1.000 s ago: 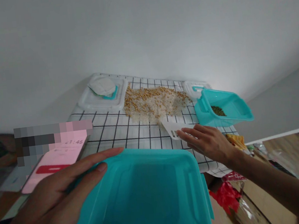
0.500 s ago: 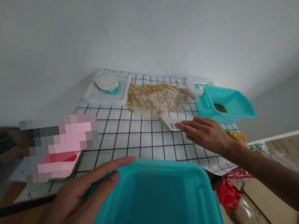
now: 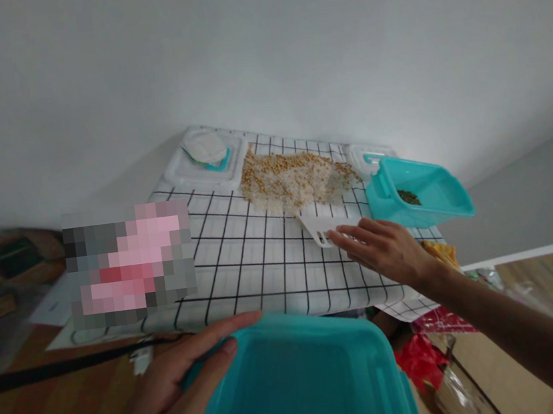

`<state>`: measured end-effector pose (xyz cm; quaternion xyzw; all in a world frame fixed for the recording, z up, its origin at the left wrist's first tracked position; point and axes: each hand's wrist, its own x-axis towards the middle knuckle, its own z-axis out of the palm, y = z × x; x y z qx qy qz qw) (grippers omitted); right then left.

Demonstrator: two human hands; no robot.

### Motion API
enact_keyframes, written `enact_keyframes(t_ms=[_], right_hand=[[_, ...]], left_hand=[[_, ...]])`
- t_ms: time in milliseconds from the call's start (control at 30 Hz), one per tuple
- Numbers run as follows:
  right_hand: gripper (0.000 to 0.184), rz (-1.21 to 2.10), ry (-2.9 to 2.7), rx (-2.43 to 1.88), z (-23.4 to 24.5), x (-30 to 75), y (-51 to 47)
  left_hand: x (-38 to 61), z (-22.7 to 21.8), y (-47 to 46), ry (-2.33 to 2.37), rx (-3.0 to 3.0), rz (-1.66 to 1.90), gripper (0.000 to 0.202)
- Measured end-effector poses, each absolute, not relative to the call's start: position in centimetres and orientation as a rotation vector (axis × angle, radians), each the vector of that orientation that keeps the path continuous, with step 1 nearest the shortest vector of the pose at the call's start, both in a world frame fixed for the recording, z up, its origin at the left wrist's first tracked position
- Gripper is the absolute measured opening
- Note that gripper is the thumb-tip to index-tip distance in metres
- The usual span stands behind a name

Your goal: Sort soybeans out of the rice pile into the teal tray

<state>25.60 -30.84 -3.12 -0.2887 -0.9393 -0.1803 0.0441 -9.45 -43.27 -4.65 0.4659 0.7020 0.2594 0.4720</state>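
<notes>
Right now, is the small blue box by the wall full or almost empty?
Almost empty. The small blue box holds only a little dark green heap; the rest of its bottom is bare.

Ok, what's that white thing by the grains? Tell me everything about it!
The white scoop looks like thin, pale plastic, with short slots cut in it. It lies on the checked cloth, its far edge at the grain pile. The right hand has its outstretched fingers resting on the near end, not closed round it. The left hand, gripping the big teal box, is well away from it.
</notes>
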Motion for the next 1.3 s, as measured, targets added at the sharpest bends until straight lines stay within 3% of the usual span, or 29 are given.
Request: enact_keyframes(t_ms=[433, 800, 1300], right_hand=[[0.048, -0.673, -2.880, -0.829, -3.2, 25.6, -30.4], [0.053, -0.620, -2.901, -0.818, -3.7, 25.8, -30.4], [0.046, -0.599, -2.892, -0.755, -4.0, 26.0, -29.4]], left_hand=[[-4.4, -6.7, -45.4, 1.516, 1.045, 0.648, 0.038], [-3.9, -10.4, -45.9, 1.534, 1.065, 0.555, 0.052], [-4.2, -11.1, -44.3, 1.522, 1.150, 0.501, 0.041]])
